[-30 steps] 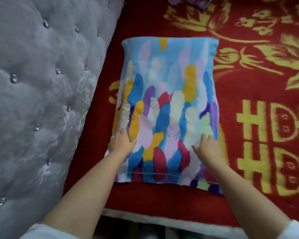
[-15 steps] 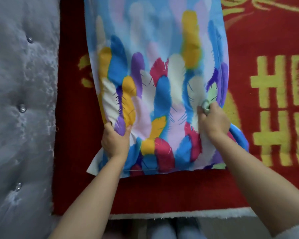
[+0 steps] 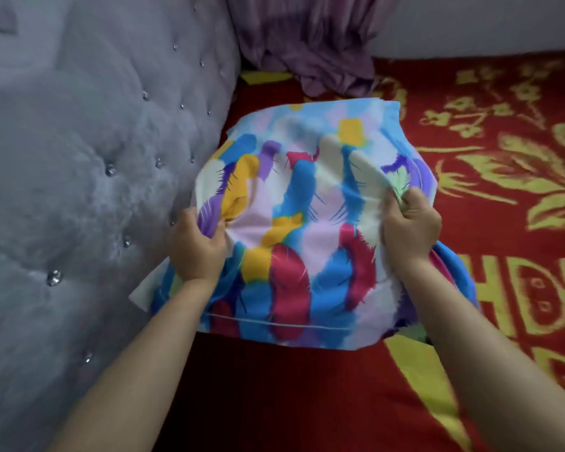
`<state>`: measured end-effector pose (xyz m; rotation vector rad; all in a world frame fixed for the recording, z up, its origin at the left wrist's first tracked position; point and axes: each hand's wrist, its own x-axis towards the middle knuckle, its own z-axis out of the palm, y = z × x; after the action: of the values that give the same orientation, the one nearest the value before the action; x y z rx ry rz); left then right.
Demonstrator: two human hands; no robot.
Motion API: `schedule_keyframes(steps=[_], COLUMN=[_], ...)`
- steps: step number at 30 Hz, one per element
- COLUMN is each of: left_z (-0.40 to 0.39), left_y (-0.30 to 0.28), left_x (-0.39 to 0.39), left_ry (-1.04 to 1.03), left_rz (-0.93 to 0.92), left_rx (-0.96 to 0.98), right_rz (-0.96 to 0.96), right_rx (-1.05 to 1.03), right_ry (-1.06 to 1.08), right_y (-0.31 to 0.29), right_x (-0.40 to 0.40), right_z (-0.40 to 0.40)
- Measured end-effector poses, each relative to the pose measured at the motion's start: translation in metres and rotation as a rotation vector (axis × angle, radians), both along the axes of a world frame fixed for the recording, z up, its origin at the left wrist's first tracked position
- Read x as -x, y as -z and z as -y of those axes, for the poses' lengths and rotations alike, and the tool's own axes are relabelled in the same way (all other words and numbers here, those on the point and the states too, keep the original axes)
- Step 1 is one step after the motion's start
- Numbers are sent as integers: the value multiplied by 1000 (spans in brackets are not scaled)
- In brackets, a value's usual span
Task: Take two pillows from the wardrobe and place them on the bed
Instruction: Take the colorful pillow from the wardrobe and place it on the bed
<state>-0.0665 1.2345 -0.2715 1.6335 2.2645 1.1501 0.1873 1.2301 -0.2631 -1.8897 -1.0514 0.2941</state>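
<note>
A pillow (image 3: 307,203) in a blue cover with bright feather shapes lies on the bed (image 3: 274,386), close to the headboard. Its near end is lifted and bunched. My left hand (image 3: 198,246) grips the cover at the pillow's left side. My right hand (image 3: 408,223) pinches a fold of the cover at the right side. Only this one pillow is in view.
The bed has a red blanket with yellow flowers and letters. A grey tufted headboard (image 3: 79,190) with shiny studs fills the left. Crumpled purple cloth (image 3: 310,44) lies at the bed's far corner, just beyond the pillow.
My hands went from resting flat on the pillow to gripping its cover. The pillow's near end has risen and bunched, and my view has tilted up toward the far corner.
</note>
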Motion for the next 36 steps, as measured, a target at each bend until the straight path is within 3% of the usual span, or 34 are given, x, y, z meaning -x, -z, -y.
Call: schedule_keyframes(steps=[3,6,8,10,12,16,23,29,36], left_z=[-62,-133,-154,-142,-112,-70,-55,-64,-105], left_y=[-28,-47,-41,-14,22,68,84,123,221], left_x=[5,17,15,-5,-31,-63,-51,-10,52], left_ry=[3,-35,82,273,429,536,436,298,206], left_rz=[-35,-169,-382,-559,-620,-589,-512,-414,-317], left_rx=[-33,141,310,486,615,771,846,862,791], right_rz=[18,95,237,359,429,491,471,595,730], right_rx=[-58,75,277,448,534,708,863,844,714], right_ry=[12,-161,-388,-458,-565,-776,-826,-860,-911], right_y=[-26,-39,-27,-1,35,85,106,125,181], right_x=[-2,-5,-5,1,10,16,1,18,79], right_z=[-53,-123,-152,-150,-130,-86,-45,-62,-135])
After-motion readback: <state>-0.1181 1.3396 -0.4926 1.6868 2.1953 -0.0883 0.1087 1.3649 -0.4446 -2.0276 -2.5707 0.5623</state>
